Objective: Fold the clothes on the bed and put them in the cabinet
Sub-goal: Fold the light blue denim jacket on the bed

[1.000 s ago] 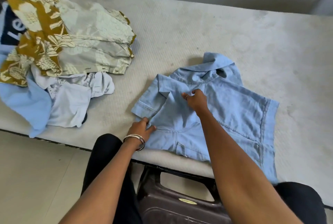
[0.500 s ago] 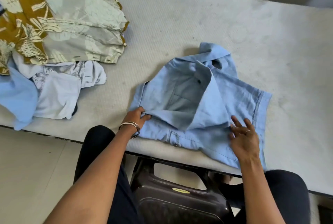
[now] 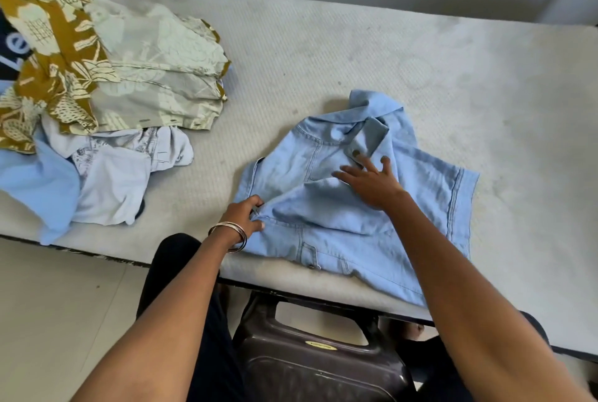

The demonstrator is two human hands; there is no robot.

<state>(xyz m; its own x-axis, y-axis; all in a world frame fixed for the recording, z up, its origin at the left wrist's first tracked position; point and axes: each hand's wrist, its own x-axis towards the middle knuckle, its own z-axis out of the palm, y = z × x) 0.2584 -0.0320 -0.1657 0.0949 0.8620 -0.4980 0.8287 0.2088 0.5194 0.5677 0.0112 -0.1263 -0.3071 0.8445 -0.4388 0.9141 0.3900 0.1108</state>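
Two hands on the denim shirt [image 3: 339,207] — left hand [image 3: 244,213] pinching, right hand [image 3: 372,184] flat.

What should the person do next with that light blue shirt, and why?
Probably sweep the right hand outward over the shirt to flatten the flap just folded in. The fabric under the spread fingers looks puffy and creased, while the left hand pinches the shirt's left edge, holding the fold in place on the bed.
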